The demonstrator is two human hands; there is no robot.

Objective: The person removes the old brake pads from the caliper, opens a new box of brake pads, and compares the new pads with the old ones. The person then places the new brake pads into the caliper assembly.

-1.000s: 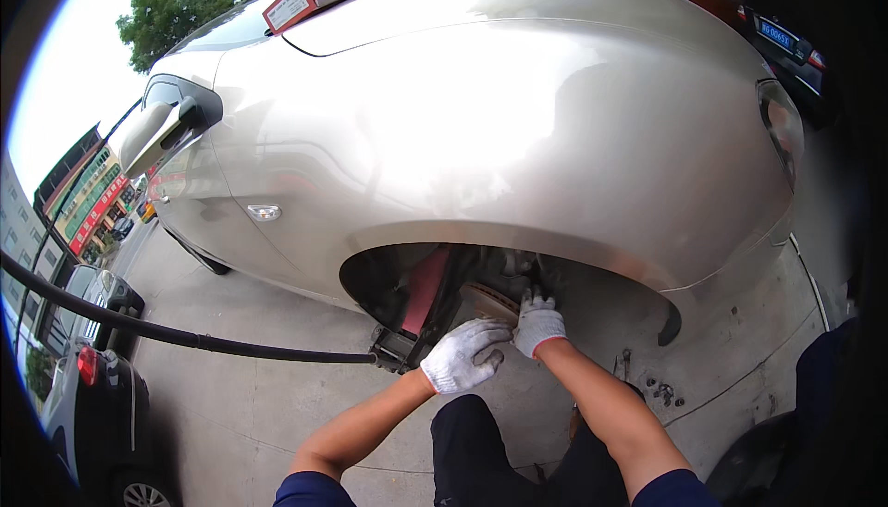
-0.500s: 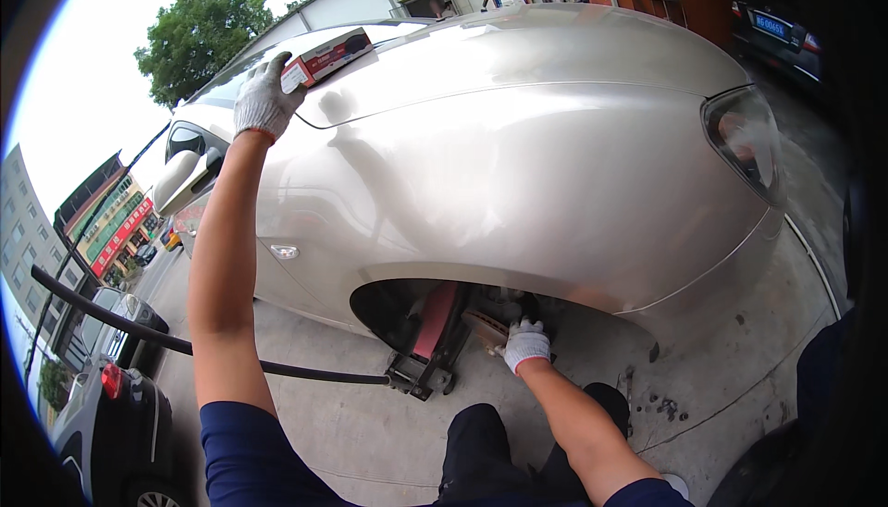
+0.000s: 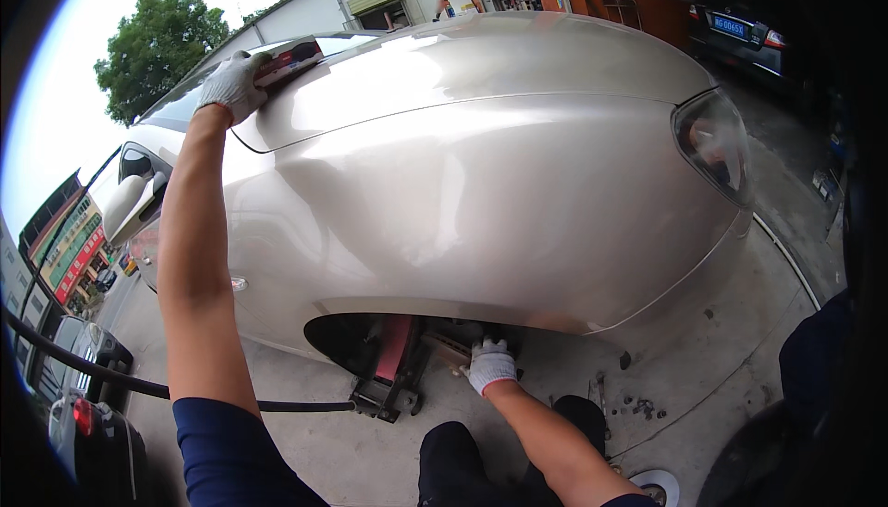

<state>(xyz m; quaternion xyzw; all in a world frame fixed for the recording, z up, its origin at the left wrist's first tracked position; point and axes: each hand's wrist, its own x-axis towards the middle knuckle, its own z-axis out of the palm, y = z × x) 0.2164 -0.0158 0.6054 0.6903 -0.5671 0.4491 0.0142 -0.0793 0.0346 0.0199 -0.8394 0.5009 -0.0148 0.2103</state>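
Observation:
My left hand (image 3: 233, 86), in a white knit glove, reaches up to a small red and dark cardboard box (image 3: 291, 58) on the silver car (image 3: 444, 202) near its windscreen. Its fingers close round the near end of the box. Low in the open wheel arch, my gloved right hand (image 3: 490, 365) has its fingers curled beside a rust-brown brake disc (image 3: 449, 348). What those fingers grip is hidden behind the glove. Left of the disc, the red arm of a floor jack (image 3: 395, 345) runs under the car.
The jack's long black handle (image 3: 305, 406) extends left behind my arm. Several wheel nuts (image 3: 643, 407) and a wrench-like tool (image 3: 598, 394) lie on the concrete at right. A shiny disc (image 3: 668, 481) lies by my leg, with a dark tyre (image 3: 740, 470) nearby.
My view has shifted, so the car sits farther left in it. The left hand has turned and covers more of the box's end. The right hand stays beside the brake disc.

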